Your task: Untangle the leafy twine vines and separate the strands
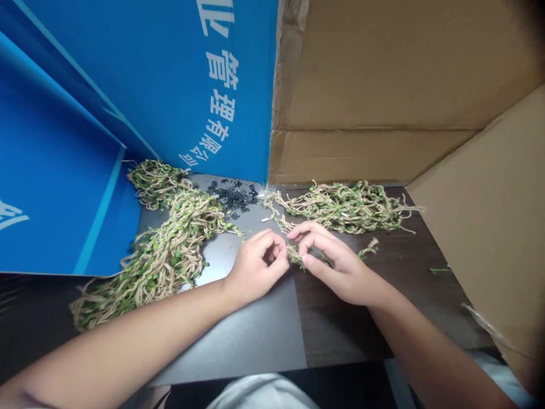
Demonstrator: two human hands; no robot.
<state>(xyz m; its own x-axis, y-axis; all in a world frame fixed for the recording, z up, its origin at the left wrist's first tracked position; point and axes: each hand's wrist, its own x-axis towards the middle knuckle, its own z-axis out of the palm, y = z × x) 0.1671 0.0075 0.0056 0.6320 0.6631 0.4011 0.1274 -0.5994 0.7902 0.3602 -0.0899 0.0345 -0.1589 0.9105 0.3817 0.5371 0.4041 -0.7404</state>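
Left hand (258, 266): thumb and fingertips brought together; grip on the leafy twine (293, 255) unclear.
Right hand (340, 266): half-curled, thumb near the fingertips; grip cannot be told.
Leafy twine: between the hands, just beside the left fingertips, partly hidden behind the right fingers.

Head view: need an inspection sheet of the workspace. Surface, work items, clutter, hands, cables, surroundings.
Surface: grey section left, dark wood section right.
Work items: left pile and right pile of leafy twine; strand at centre, partly hidden.
Clutter: black bits at the back; green sprig at right.
Hands: left hand pinched at the strand; right hand curled over it, grip unclear.
Cables: nothing seen.
Surroundings: blue panels with white lettering; cardboard behind and right.
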